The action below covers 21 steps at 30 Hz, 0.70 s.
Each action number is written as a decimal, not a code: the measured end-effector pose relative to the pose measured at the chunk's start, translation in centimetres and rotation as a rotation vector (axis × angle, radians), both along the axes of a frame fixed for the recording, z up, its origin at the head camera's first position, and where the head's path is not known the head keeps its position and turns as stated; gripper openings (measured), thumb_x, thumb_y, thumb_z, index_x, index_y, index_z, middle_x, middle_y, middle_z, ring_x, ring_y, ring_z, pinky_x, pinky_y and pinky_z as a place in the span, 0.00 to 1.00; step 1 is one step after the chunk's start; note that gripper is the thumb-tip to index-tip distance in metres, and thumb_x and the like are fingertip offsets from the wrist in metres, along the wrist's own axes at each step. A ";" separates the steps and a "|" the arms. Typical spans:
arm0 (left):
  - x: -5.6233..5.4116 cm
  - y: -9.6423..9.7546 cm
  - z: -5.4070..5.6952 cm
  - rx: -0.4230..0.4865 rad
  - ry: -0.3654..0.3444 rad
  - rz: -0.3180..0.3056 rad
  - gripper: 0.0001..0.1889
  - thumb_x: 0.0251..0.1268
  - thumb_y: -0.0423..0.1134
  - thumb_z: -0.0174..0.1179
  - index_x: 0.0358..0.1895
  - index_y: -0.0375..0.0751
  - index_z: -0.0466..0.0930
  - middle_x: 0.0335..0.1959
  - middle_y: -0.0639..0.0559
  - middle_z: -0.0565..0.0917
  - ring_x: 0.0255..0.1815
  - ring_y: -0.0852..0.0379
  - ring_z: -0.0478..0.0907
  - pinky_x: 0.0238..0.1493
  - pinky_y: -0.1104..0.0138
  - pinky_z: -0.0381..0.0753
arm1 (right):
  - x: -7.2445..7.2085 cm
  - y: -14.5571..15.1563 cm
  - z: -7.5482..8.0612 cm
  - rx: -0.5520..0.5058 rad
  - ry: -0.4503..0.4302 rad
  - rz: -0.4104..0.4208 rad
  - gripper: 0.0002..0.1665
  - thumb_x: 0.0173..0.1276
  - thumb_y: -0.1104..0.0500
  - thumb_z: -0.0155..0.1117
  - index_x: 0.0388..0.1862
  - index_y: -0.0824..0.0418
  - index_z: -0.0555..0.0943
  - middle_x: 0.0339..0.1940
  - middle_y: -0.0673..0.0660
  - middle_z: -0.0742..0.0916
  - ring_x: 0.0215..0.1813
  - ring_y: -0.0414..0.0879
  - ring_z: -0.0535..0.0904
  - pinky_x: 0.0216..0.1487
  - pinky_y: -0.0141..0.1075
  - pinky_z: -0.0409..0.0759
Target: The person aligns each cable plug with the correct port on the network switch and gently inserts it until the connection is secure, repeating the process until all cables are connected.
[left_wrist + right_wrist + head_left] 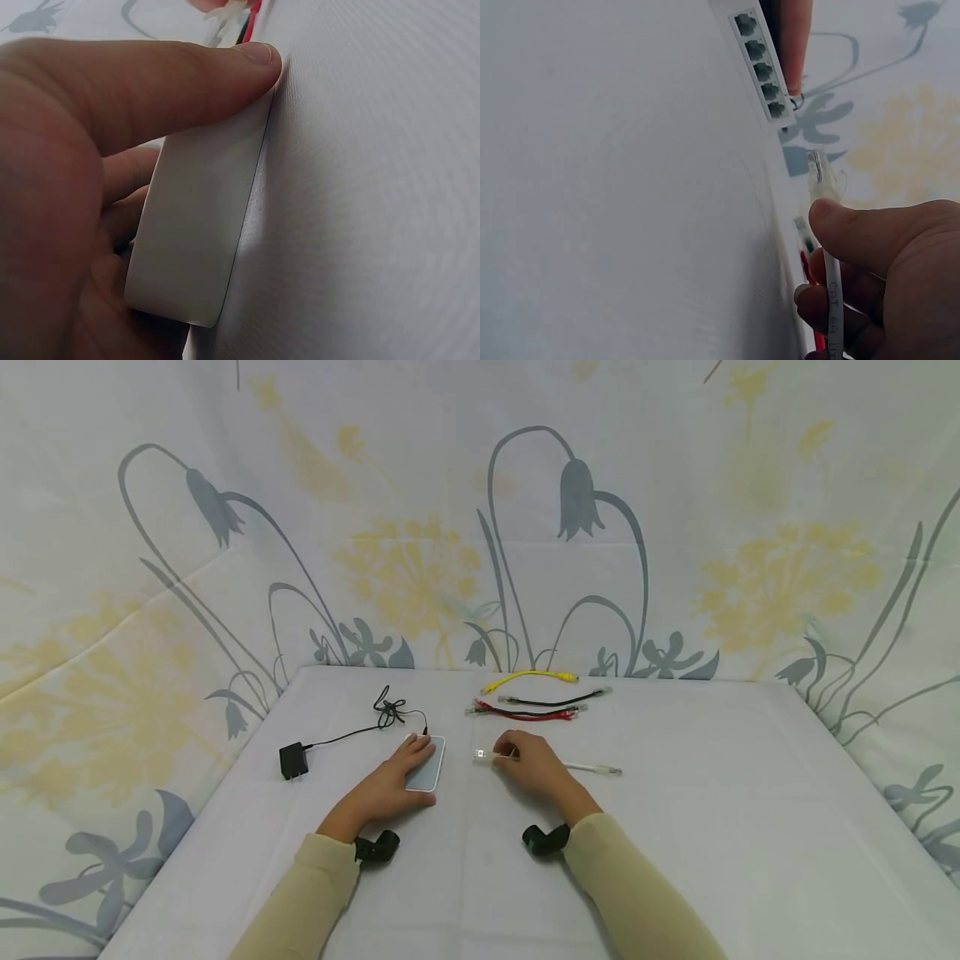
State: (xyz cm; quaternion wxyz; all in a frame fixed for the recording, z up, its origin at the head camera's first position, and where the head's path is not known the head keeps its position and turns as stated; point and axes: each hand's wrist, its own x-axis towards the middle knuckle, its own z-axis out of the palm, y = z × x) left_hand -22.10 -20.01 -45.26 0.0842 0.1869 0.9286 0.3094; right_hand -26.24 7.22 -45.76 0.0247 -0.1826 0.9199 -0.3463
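Note:
A small white network switch lies on the table, gripped by my left hand. The thumb presses its near side, and the other fingers reach over its top and far side. Several ports show along its right face. To the right of it, my right hand pinches a white Ethernet cable just behind one plug, between thumb and fingers. That clear plug points toward the switch, apart from it. The cable's other end extends to the right past the hand.
A black power adapter sits at the left, its bundled cord running to the back of the switch. Behind the right hand lie a yellow cable, a black cable, and red and black cables. A floral cloth hangs behind the table.

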 end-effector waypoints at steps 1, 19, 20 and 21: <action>0.0 0.0 0.0 -0.003 -0.001 0.000 0.45 0.56 0.47 0.68 0.76 0.45 0.57 0.80 0.50 0.51 0.81 0.46 0.38 0.74 0.43 0.51 | 0.1 -0.1 0.0 0.000 0.004 0.008 0.06 0.66 0.55 0.65 0.41 0.52 0.82 0.36 0.47 0.83 0.39 0.41 0.76 0.47 0.39 0.75; 0.0 -0.1 0.1 -0.001 -0.011 -0.017 0.44 0.57 0.48 0.67 0.76 0.43 0.56 0.80 0.47 0.50 0.81 0.43 0.37 0.74 0.43 0.50 | 1.9 -1.0 0.1 0.006 0.011 0.110 0.05 0.67 0.55 0.64 0.41 0.53 0.81 0.35 0.48 0.82 0.39 0.40 0.76 0.46 0.38 0.75; 0.1 -0.1 0.1 0.002 -0.006 -0.022 0.44 0.57 0.48 0.67 0.76 0.43 0.56 0.80 0.47 0.50 0.81 0.42 0.37 0.74 0.42 0.50 | 2.0 -1.0 0.1 0.004 0.010 0.114 0.05 0.67 0.55 0.64 0.40 0.53 0.81 0.35 0.48 0.82 0.38 0.40 0.76 0.45 0.38 0.75; 0.1 0.0 0.1 0.003 -0.002 -0.025 0.44 0.57 0.48 0.67 0.76 0.42 0.56 0.80 0.46 0.50 0.81 0.42 0.37 0.74 0.42 0.50 | 2.1 -1.1 0.1 0.001 0.008 0.115 0.05 0.67 0.55 0.64 0.40 0.53 0.81 0.34 0.48 0.82 0.38 0.40 0.75 0.45 0.38 0.75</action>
